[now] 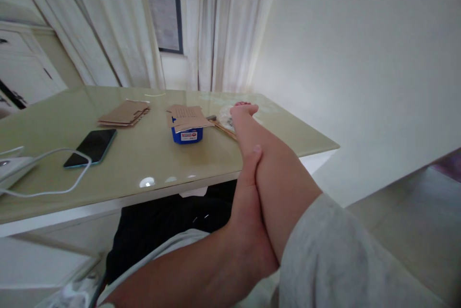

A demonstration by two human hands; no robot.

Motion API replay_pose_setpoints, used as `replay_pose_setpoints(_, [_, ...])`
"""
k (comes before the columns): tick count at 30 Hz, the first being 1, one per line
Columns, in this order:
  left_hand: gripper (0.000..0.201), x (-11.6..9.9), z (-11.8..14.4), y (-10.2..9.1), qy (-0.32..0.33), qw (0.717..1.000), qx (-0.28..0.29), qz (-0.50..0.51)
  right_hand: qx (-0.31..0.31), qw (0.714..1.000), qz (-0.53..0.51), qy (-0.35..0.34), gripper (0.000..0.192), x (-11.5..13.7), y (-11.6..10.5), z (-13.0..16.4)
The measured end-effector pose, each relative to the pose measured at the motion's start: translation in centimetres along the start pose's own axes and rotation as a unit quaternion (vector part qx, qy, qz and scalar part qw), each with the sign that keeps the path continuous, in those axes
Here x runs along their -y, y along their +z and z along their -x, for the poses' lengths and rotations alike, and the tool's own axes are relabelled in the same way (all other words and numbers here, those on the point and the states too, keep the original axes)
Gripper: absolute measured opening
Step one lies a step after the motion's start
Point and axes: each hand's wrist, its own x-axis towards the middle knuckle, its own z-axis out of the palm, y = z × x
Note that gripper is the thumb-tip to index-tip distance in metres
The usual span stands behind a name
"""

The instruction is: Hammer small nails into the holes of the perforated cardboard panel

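Observation:
My left hand (248,212) is wrapped around my right forearm, its thumb lying along the top of the arm. My right arm reaches out over the table, a light grey sleeve pushed up above the elbow. At its far end is my right hand (245,108), small and foreshortened, thumb out to the side and fingers apart from it, with nothing visible in them. Just left of that hand lies a clear plastic bag (225,116). Thin wooden sticks (225,129) rest between the bag and a blue tub (187,136), which has a piece of cardboard (189,117) on top.
Folded cardboard pieces (125,112) lie on the glossy greenish table (201,164). A phone (91,147) and a white device (14,171) with a white cable (77,181) are at the left. Behind stand curtains (108,25); a white wall (360,58) is at the right.

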Motion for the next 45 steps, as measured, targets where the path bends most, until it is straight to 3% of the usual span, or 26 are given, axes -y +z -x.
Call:
replay_pose_setpoints(2, [0.070, -0.4, -0.9, 0.0, -0.054, 0.996, -0.035, 0.064, -0.001, 1.000, 0.017, 0.005, 0.041, 1.1, 0.5, -0.9])
replay_pose_setpoints(3, [0.063, -0.6, -1.5, -0.3, -0.047, 0.996, -0.047, 0.067, 0.002, 1.000, 0.029, 0.009, 0.041, 1.6, 0.9, -1.2])
replay_pose_setpoints(6, [0.035, -1.6, -3.0, -1.9, 0.053, 0.997, -0.062, -0.004, 0.050, 0.997, 0.066, 0.009, 0.042, 2.7, 2.3, -1.9])
replay_pose_setpoints(9, [0.035, -3.9, -2.7, -3.7, 0.120, 0.985, -0.042, -0.115, 0.133, 0.985, 0.112, 0.004, 0.038, 2.1, 3.1, -1.5])
replay_pose_setpoints(11, [0.028, -6.5, -1.5, -4.8, 0.181, 0.965, -0.034, -0.188, 0.191, 0.970, 0.149, 0.003, 0.035, 0.6, 2.8, -0.9])
replay_pose_setpoints(13, [0.017, -10.1, 0.0, -6.0, 0.282, 0.908, -0.034, -0.307, 0.245, 0.952, 0.183, -0.001, 0.032, -1.3, 1.8, -0.3])
replay_pose_setpoints(16, [0.016, -16.7, 1.1, -8.6, 0.452, 0.743, -0.113, -0.480, 0.298, 0.930, 0.216, -0.022, 0.030, -4.2, -0.4, 0.3])
replay_pose_setpoints(18, [0.014, -20.9, 0.5, -11.1, 0.512, 0.654, -0.197, -0.521, 0.314, 0.921, 0.225, -0.046, 0.026, -5.8, -1.8, 0.5])
replay_pose_setpoints(20, [0.014, -24.0, -0.7, -13.9, 0.518, 0.622, -0.278, -0.517, 0.317, 0.917, 0.229, -0.075, 0.030, -7.0, -3.0, 0.8])
replay_pose_setpoints(23, [0.022, -25.7, -2.3, -18.0, 0.491, 0.611, -0.368, -0.500, 0.313, 0.914, 0.241, -0.094, 0.043, -8.1, -4.5, 1.4])
replay_pose_setpoints(26, [0.040, -25.1, -2.9, -20.4, 0.451, 0.636, -0.383, -0.496, 0.315, 0.906, 0.271, -0.081, 0.044, -8.4, -5.5, 1.9])
replay_pose_setpoints(31, [0.054, -24.1, -2.7, -21.1, 0.397, 0.679, -0.378, -0.489, 0.324, 0.896, 0.302, -0.024, 0.047, -8.3, -6.2, 2.0])
replay_pose_setpoints(35, [0.051, -23.9, -2.1, -21.4, 0.383, 0.688, -0.370, -0.493, 0.327, 0.890, 0.317, 0.010, 0.040, -8.1, -6.3, 2.7])
replay_pose_setpoints(38, [0.045, -23.3, -1.5, -21.8, 0.406, 0.676, -0.350, -0.506, 0.314, 0.898, 0.309, 0.019, 0.037, -7.7, -6.3, 3.6])
replay_pose_setpoints(42, [0.066, -22.5, -0.8, -21.5, 0.448, 0.646, -0.294, -0.544, 0.290, 0.922, 0.234, 0.102, 0.046, -6.5, -6.4, 4.4])
replay_pose_setpoints(45, [0.058, -22.7, -0.5, -20.5, 0.491, 0.598, -0.253, -0.581, 0.286, 0.922, 0.205, 0.160, 0.045, -5.4, -6.9, 5.1])
